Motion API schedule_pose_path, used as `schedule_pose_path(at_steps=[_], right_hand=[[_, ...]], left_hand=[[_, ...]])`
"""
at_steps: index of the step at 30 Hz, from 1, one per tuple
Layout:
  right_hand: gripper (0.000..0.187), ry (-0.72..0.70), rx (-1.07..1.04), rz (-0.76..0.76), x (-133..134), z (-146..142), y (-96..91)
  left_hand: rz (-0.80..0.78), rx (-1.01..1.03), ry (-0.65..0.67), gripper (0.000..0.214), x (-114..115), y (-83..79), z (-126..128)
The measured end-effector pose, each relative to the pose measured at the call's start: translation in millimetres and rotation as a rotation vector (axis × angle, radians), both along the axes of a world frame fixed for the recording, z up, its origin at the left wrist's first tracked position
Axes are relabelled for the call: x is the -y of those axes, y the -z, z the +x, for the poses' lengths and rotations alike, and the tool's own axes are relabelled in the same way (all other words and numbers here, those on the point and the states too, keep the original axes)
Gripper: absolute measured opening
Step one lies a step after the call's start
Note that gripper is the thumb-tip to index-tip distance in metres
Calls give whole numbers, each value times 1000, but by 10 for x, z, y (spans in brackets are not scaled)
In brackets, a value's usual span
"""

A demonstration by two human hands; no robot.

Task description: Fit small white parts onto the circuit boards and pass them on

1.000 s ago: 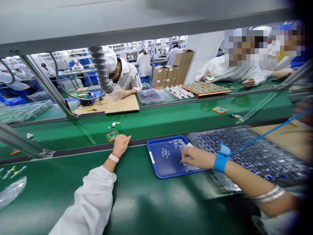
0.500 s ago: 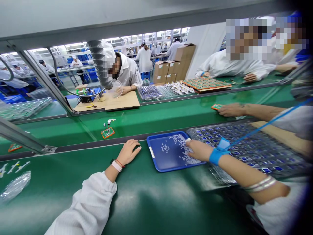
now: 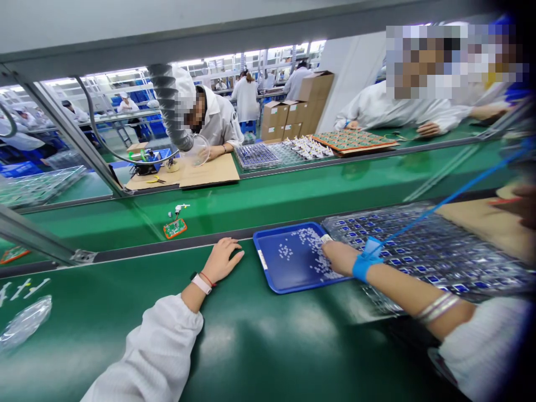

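Note:
My left hand [image 3: 220, 261] lies palm down on the green bench with its thumb apart from the fingers, and nothing is in it. Beside it is a shallow blue tray [image 3: 280, 277] with many small whitish translucent pieces [image 3: 310, 241] scattered mostly over its right half. My right hand [image 3: 340, 258], wearing a blue wrist strap [image 3: 367, 267], reaches over the tray's right side. Its fingers are drawn together at the pieces, with something white at one fingertip. Whatever they may hold is hidden.
Clear trays of dark-blue parts [image 3: 402, 251] stand at right, near a co-worker's blurred hand [image 3: 525, 206]. Beyond the bench, a belt [image 3: 251, 209] carries an orange-edged circuit board [image 3: 175, 228]. White parts [image 3: 20, 289] and a plastic bag [image 3: 27, 322] lie at left. Co-workers sit opposite.
On the belt, the circuit board has shifted left. The co-worker's hand at right has drawn back from the belt. My right hand's fingers have curled in more; my left hand stays nearly still.

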State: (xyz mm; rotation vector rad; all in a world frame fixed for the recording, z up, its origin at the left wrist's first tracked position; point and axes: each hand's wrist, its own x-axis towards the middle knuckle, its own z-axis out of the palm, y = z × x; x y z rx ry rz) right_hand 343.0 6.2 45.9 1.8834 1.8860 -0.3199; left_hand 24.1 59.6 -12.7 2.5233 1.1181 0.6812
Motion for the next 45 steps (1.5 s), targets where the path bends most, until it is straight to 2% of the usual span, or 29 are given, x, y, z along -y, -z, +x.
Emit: schedule_pose_path(at_steps=[7,15,21,28,32,38,45], right_hand=[[36,-10,0,44,31,-64,-42],[37,17,39,11,17,-80,-43],[28,35,26,50,-12,-71,-107],[23,-135,-197,100,-12,-205,-164],[24,-154,-242,93,-96,-303,-84],[26,-106,-311,147,-216,-302,53],[35,-94,-244,123,-192,-283,-128]], left_hand=[[10,2,11,30,-12,-10,-6],[17,-1,15,29,-25,-8,-1],[40,8,45,26,-44,-14,-8],[43,5,56,26,-57,-14,-12],[44,13,59,26,-66,5,-16],[56,22,73,24,-87,23,-20],[49,21,74,24,-88,14,-23]])
